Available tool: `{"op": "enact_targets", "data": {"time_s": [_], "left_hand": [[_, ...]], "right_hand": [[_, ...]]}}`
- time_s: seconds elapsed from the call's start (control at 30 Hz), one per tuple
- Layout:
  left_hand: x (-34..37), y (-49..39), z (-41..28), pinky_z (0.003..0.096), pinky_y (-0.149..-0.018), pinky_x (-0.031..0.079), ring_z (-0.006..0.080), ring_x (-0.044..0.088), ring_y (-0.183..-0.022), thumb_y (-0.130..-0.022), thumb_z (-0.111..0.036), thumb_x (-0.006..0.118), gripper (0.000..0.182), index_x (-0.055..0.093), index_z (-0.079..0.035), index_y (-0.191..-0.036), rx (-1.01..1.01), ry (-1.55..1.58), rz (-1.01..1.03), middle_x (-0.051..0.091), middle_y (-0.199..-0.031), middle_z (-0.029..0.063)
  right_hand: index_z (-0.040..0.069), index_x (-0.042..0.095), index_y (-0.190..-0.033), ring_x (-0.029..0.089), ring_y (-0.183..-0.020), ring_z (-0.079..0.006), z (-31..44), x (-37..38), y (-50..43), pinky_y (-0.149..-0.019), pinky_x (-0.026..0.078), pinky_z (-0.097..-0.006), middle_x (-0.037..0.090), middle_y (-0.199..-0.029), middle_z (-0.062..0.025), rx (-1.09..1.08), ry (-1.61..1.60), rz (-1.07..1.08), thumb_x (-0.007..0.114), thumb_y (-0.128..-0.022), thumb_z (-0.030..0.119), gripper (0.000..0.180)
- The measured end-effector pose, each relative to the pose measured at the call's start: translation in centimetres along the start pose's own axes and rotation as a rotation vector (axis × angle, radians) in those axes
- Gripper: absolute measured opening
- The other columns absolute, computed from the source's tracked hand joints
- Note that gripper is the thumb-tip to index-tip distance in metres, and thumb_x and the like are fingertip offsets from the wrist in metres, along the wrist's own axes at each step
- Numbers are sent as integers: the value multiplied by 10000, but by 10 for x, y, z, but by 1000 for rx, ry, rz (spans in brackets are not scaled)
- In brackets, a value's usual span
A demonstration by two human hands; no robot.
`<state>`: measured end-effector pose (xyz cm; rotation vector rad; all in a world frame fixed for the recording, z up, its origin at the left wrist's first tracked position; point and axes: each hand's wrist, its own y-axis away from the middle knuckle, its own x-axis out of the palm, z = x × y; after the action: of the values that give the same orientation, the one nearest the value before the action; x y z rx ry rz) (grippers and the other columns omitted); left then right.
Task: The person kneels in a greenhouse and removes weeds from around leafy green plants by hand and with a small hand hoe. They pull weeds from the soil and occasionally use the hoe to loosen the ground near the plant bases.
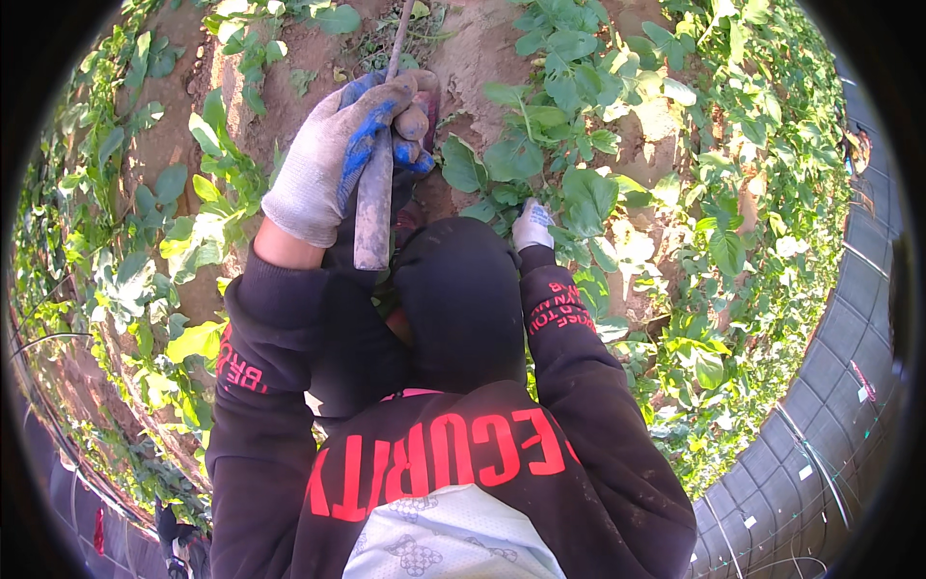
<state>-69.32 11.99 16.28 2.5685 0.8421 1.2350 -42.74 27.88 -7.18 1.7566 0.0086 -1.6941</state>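
Note:
My left hand (pixel 333 152), in a white knit glove with blue patches, is closed around a hand tool (pixel 375 210) with a thick soiled handle and a thin metal rod pointing away from me. Beside my right knee, my right hand (pixel 534 223), also in a white glove, reaches in among broad green leaves (pixel 514 158). Its fingers are hidden by the leaves, so what they touch cannot be told. My knees (pixel 463 289), in black trousers, are bent between my two arms.
Leafy plants (pixel 767 181) grow in rows on both sides, with brown soil (pixel 474 69) between them. A grid-patterned dark sheet or wall (pixel 839 362) curves along the right edge. Thin pale strings or rods (pixel 814 449) cross it.

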Motion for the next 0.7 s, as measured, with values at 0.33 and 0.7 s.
{"op": "enact_targets", "data": {"time_s": [0.33,0.7], "left_hand": [[-8,-4,6,293,-641,505,141,541,-658,-897,-195,550,333,521,27,-1144,111,-92,45,547,-801,56],[3,3,-3,232,-620,425,63,440,-616,-942,-215,475,394,484,57,-1227,7,-16,-29,474,-726,-19]], "right_hand": [[119,595,-1111,595,-1018,-309,-11,-7,-16,-890,456,-415,628,-1093,-140,128,56,132,641,-717,212,408],[-24,606,-1033,633,-610,-133,146,-185,-26,-531,514,-256,632,-748,-49,-276,-950,118,654,-806,104,264]]}}
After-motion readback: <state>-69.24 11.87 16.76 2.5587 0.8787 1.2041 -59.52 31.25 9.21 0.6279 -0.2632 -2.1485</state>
